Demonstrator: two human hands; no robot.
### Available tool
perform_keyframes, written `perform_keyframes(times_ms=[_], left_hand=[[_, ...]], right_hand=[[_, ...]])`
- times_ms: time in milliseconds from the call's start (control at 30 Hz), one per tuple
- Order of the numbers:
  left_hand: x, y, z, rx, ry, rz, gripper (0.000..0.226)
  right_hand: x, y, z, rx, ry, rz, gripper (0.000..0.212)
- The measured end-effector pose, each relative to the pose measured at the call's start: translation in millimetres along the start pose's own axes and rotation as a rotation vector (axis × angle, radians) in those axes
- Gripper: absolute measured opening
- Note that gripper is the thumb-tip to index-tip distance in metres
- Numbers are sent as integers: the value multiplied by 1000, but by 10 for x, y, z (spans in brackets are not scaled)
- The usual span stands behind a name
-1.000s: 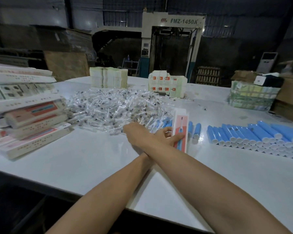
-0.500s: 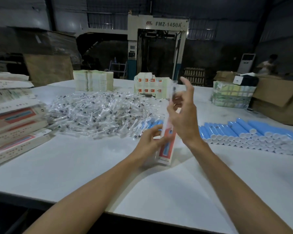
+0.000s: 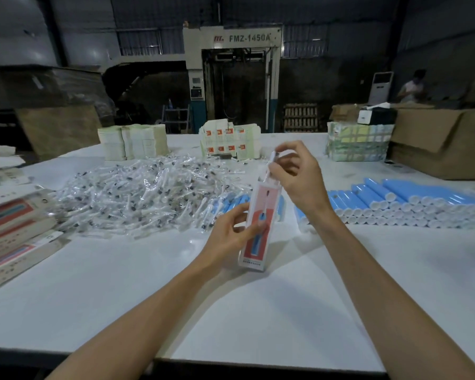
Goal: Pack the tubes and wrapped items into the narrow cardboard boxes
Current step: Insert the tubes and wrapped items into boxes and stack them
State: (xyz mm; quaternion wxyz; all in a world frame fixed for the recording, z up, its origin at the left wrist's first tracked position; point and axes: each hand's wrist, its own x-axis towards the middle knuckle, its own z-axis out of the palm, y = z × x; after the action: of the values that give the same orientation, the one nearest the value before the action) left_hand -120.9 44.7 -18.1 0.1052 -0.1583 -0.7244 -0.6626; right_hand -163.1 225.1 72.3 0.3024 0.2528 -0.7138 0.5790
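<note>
- White table (image 3: pixel 121 283) in a dim warehouse; FMZ-1450A machine (image 3: pixel 232 38) behind.
- Narrow pink-and-red box (image 3: pixel 258 229), upright, gripped in the left hand (image 3: pixel 228 239) fingers.
- Right hand (image 3: pixel 299 174) fingertips pinch a clear-wrapped item (image 3: pixel 270 164) at the box's open top.

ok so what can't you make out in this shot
Head view:
Inside of the narrow box, gripped by the left hand: its printed front hides it.
Wrapped item pinched by the right hand: fingers partly cover it.
Print at the box's foot: too small.
Stacked boxes at left: cut by frame edge.
</note>
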Motion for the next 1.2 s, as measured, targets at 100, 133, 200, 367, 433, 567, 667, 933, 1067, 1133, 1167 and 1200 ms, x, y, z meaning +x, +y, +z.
perform_keyframes(times_ms=[100, 133, 200, 367, 433, 567, 667, 933, 1067, 1133, 1167, 1200], left_hand=[[-3, 2, 6, -10, 6, 1, 52], [-5, 0, 4, -14, 8, -3, 51], [-7, -7, -4, -34, 11, -12, 50], [-19, -10, -18, -78, 44, -46, 49], [-15, -10, -25, -84, 53, -58, 52], [9, -30, -37, -77, 73, -65, 50], [8, -56, -18, -97, 59, -62, 46], [-10, -2, -76, -29, -16, -42, 47], [22, 87, -92, 50, -7, 9, 80], [78, 152, -86, 102, -21, 65, 79], [113, 194, -81, 124, -41, 78, 74], [154, 241, -72, 135, -55, 79, 69]], right_hand=[[-30, 0, 35, -89, -62, 2, 16], [-47, 7, 50, -124, -86, 5, 13], [-92, 39, 88, -205, -129, 5, 6], [-186, 113, 108, -386, -212, 22, 14], [-201, 109, 66, -268, -136, 22, 15], [-223, 161, -56, -69, -133, 126, 34], [-372, 274, -28, 19, -260, 128, 46], [-514, 420, 107, 191, -236, 125, 41], [-513, 436, 56, 267, -227, 159, 31], [-502, 452, 36, 297, -217, 200, 30], [-493, 465, 23, 301, -212, 214, 29], [-481, 480, 7, 305, -208, 225, 28]])
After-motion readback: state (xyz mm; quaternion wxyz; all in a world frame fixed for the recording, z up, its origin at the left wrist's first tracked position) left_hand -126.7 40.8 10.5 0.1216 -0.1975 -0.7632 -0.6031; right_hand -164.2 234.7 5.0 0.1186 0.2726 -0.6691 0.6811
